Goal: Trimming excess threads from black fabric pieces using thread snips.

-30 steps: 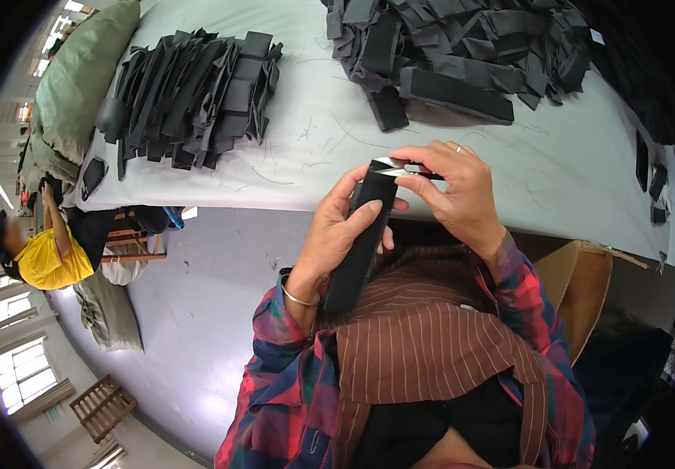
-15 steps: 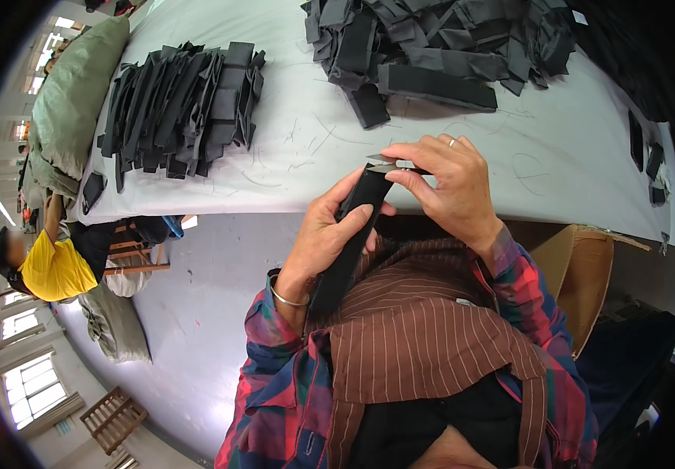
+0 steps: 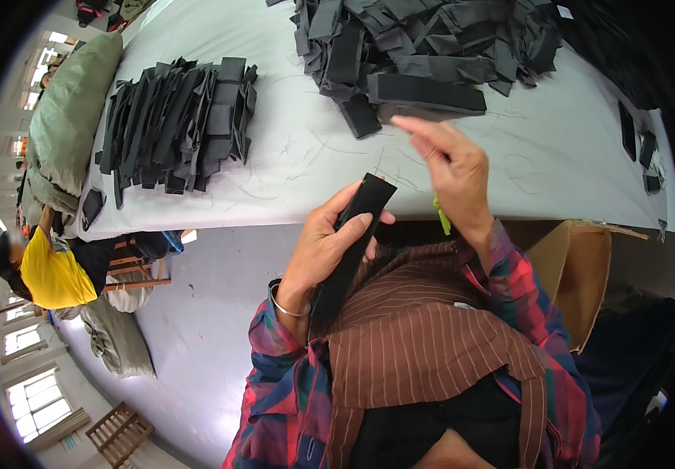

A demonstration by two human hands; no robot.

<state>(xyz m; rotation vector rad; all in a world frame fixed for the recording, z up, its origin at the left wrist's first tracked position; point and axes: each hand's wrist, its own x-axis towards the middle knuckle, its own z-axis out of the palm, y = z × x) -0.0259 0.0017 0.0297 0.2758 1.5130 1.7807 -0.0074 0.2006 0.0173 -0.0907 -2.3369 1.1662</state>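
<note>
A long black fabric strip [image 3: 362, 205] lies slanted in my left hand [image 3: 318, 246], pinched between thumb and fingers, its lower end against the striped apron. Over the table's near edge my right hand [image 3: 463, 176] is raised, slightly blurred, with index finger stretched forward and the other fingers curled. Thread snips are in it, mostly hidden; a yellow-green end [image 3: 441, 216] sticks out below the palm. Ahead of that hand, a thick black strip [image 3: 427, 94] lies at the front of a loose heap of black strips [image 3: 439, 35].
At left on the white table [image 3: 290, 176] stands a row of packed black strips [image 3: 173, 125], with a phone [image 3: 93, 208] and a pale green sack [image 3: 71, 117] beyond. Loose threads lie about. A cardboard box [image 3: 580, 273] is below at right; a person in yellow [image 3: 56, 270] is far left.
My right hand has drawn the snips away from the strip's upper end, and the blades no longer show. My left hand keeps its hold on the strip. The view has shifted slightly.
</note>
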